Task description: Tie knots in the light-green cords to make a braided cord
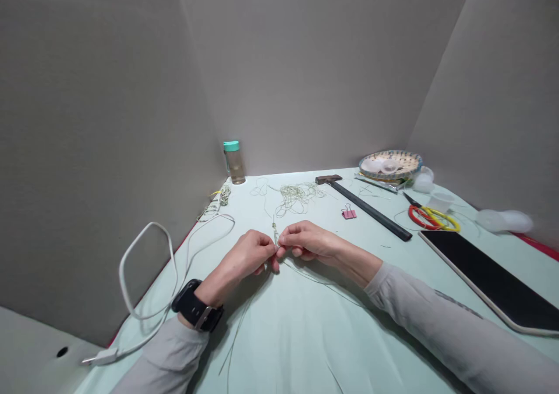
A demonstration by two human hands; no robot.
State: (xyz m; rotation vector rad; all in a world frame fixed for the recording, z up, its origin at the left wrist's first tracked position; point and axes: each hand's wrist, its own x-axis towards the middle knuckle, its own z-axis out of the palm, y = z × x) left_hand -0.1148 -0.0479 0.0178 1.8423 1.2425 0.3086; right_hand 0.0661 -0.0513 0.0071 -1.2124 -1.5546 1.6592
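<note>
My left hand (251,251) and my right hand (308,240) meet at the middle of the table, fingertips pinched close together. Between them both hold thin pale green cord, and a short knotted piece of it (275,227) sticks up just beyond the fingertips. Loose cord ends (239,327) trail towards me below the left hand. More strands (323,281) run out under the right wrist. The exact crossing of the cords is hidden by the fingers. Farther back lies a loose tangle of the same cord (299,195).
A hammer (371,210), pink binder clip (349,212), scissors (432,216) and tablet (493,277) lie to the right. A woven basket (408,162) stands behind them. At left are a white cable (124,272) and a bottle (236,164). Grey partitions (305,74) enclose the table.
</note>
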